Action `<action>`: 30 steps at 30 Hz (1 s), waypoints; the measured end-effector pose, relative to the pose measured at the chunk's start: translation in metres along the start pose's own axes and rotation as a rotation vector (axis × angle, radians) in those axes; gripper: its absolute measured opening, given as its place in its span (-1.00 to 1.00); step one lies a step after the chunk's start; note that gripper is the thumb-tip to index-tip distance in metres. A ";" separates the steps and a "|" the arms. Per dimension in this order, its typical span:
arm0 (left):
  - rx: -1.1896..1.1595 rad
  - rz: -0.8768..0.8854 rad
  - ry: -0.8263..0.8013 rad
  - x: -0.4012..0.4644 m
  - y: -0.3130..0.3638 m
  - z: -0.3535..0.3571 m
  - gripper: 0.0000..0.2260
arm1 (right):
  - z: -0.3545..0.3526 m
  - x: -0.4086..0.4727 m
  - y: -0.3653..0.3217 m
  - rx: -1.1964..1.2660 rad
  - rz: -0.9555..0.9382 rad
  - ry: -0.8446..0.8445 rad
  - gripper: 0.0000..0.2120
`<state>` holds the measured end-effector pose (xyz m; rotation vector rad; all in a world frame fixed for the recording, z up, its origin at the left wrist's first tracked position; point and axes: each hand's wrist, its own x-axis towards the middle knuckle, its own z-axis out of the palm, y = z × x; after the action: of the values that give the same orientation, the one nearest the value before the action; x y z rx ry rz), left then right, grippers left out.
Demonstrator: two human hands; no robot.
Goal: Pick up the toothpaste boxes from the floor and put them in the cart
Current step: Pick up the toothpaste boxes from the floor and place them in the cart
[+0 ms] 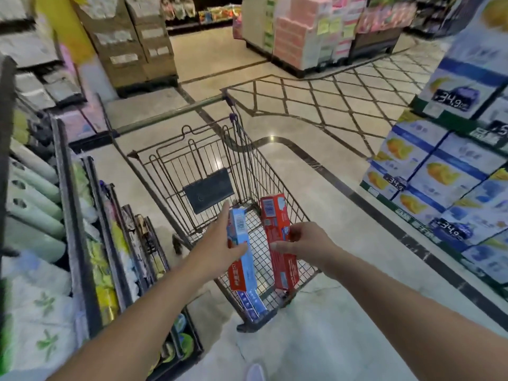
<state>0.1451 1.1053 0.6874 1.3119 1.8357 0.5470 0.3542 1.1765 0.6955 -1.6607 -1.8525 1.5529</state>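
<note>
Boxes: 1 blue box (238,237), 1 red box (277,237). Cart (209,160): 1. Hands: 2, left (220,243), right (305,243).

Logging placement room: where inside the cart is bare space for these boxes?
Bare mesh shows between the blue toothpaste box and red toothpaste box, and ahead of them toward the dark seat flap of the wire shopping cart. The near end is crowded by both boxes.

A blue box (238,235) and a red box (277,237), both long and barcoded, are held lengthwise side by side over the cart (209,160), near its front end; another blue box (254,301) lies at the front edge.
</note>
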 end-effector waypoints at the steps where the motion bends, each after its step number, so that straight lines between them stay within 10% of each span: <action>1: -0.011 -0.013 -0.001 0.008 -0.001 0.001 -0.06 | -0.002 0.011 0.002 -0.012 0.010 -0.016 -0.70; 30: 0.053 -0.666 -0.029 0.229 -0.202 0.276 -0.09 | 0.110 0.317 0.248 -0.563 0.252 -0.393 -0.80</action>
<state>0.2158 1.2151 0.2969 0.6595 2.1184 0.1182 0.3132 1.3290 0.3091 -1.9877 -2.5564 1.6475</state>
